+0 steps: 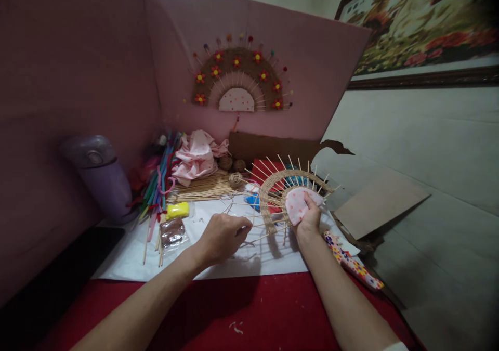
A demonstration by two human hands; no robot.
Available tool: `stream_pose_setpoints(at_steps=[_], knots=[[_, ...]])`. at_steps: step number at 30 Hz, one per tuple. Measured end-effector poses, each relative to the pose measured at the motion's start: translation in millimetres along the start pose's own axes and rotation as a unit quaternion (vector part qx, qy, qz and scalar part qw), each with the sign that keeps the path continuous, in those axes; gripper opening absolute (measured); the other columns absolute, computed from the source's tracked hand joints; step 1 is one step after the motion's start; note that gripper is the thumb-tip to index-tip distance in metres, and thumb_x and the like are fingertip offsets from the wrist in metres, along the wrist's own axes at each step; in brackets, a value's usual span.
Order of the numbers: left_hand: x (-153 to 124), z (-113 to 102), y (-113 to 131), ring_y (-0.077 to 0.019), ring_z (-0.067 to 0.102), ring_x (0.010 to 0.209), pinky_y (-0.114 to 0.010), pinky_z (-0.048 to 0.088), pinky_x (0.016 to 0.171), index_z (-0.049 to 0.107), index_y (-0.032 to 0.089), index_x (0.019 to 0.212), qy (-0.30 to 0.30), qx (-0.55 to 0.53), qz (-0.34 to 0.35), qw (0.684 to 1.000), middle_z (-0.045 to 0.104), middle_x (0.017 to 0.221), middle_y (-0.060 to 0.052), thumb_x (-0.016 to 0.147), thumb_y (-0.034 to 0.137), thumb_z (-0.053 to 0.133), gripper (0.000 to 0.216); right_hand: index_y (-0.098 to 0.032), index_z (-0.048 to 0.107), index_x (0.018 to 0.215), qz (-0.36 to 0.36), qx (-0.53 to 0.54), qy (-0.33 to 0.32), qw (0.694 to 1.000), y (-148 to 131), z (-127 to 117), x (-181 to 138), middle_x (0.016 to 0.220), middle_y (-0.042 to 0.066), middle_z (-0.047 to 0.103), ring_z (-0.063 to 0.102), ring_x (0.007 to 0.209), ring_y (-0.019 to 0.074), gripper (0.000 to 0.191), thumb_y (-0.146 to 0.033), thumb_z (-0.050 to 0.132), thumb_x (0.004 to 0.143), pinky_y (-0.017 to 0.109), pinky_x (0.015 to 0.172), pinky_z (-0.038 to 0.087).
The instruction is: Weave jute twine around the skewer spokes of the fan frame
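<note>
My right hand point(310, 218) grips a half-round fan frame by its pale, spotted cloth centre point(298, 204), thumb on the front and the other fingers mostly hidden behind. Thin wooden sticks spread outward from that centre. A woven twine band point(266, 197) arches across the sticks, with a narrower twine band close around the cloth. My left hand point(224, 238) is closed in a pinch beside the stick ends on the fan's left side. Whatever its fingertips hold is too small to make out. The fan is held tilted above white paper point(218, 268).
A finished fan with red flowers point(236, 61) hangs on the pink board. Behind my hands lie spotted cloth point(197, 156), a twine ball point(235, 180) and loose sticks point(198, 187). Yellow clay point(177, 210), a brown packet point(172, 232) and a purple bottle point(103, 179) stand left.
</note>
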State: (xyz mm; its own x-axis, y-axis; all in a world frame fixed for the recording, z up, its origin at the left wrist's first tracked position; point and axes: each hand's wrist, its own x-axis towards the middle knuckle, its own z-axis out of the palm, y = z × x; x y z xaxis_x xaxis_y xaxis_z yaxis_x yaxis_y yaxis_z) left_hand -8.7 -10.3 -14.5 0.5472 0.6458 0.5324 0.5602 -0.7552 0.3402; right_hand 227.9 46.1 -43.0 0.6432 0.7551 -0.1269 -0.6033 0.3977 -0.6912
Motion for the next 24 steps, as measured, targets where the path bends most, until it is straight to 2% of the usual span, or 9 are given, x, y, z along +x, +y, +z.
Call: stream_pose_setpoints(at_steps=[3,11,20,24], knots=[[-1,3,4,-0.0108,0.057,0.052,-0.021,0.035,0.053,0.069,0.020,0.080,-0.012,-0.008,0.008,1.000,0.066,0.061,-0.002,0.078,0.015,0.048,0.022,-0.014,0.059,0.084,0.011,0.017,0.032,0.999,0,4,-7,0.071,-0.001,0.065,0.063,0.059,0.0134,0.024,-0.023,0.063,0.063,0.027,0.055,0.055],[-3,10,8,-0.0116,0.058,0.053,-0.022,0.037,0.053,0.070,0.020,0.086,-0.025,-0.032,0.004,0.999,0.068,0.063,-0.003,0.078,0.014,0.048,0.024,-0.013,0.059,0.082,0.010,0.010,0.042,0.999,1,6,-10,0.074,0.001,0.066,0.063,0.062,0.0145,0.024,-0.024,0.066,0.061,0.028,0.056,0.055],[-2,7,11,-0.0124,0.060,0.056,-0.022,0.037,0.054,0.069,0.020,0.083,-0.038,-0.011,0.010,0.999,0.068,0.064,-0.003,0.077,0.012,0.047,0.024,-0.013,0.058,0.089,0.002,-0.016,0.022,1.000,1,8,-13,0.077,0.001,0.066,0.063,0.065,0.0157,0.035,-0.028,0.068,0.059,0.032,0.061,0.056],[-2,5,7,-0.0117,0.059,0.054,-0.022,0.038,0.054,0.069,0.021,0.085,-0.023,-0.004,0.014,1.000,0.067,0.062,-0.002,0.079,0.014,0.047,0.024,-0.013,0.058,0.088,-0.008,-0.006,0.043,0.999,-1,6,-7,0.076,0.001,0.066,0.063,0.064,0.0147,0.033,-0.026,0.068,0.059,0.029,0.060,0.055]])
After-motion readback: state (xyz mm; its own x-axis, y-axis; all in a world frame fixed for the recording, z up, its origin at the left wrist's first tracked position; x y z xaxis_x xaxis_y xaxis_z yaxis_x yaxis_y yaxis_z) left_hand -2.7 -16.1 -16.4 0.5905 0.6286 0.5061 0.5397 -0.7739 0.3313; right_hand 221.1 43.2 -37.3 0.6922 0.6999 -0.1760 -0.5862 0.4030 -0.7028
